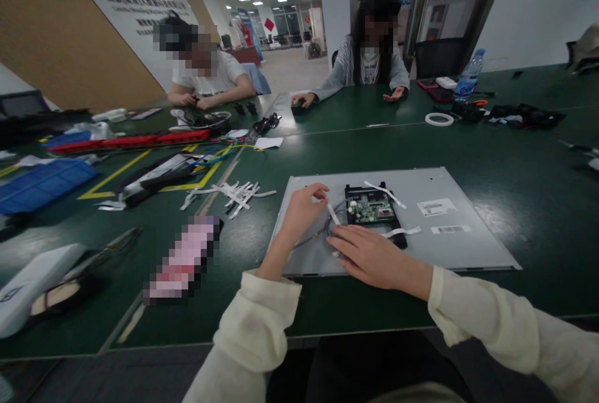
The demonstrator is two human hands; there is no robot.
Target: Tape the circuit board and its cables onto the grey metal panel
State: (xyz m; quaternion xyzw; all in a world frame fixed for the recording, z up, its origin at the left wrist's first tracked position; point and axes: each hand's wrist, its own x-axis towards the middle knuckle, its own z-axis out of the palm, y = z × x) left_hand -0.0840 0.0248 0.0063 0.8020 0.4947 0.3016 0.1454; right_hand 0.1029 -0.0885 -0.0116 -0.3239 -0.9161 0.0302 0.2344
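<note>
A grey flat panel [449, 203] lies on the green table in front of me, with a black frame and a green circuit board [372, 209] at its middle. My left hand [304, 206] pinches the upper end of a short white strip of tape [333, 213] over the panel. Its lower end reaches the fingertips of my right hand [369, 256], which lies flat with fingers stretched out beside the black frame. Grey cables [309, 239] run left from the board, partly under my hands. Two more white strips cross the frame, one at its top right, another at its lower right.
A pile of white strips [241, 196] and a blurred-out phone [185, 259] lie left of the panel. Further left are a white device [40, 284] and a blue tray [47, 184]. Two people sit across the table; a tape roll [438, 119] and water bottle [469, 75] stand at the far right.
</note>
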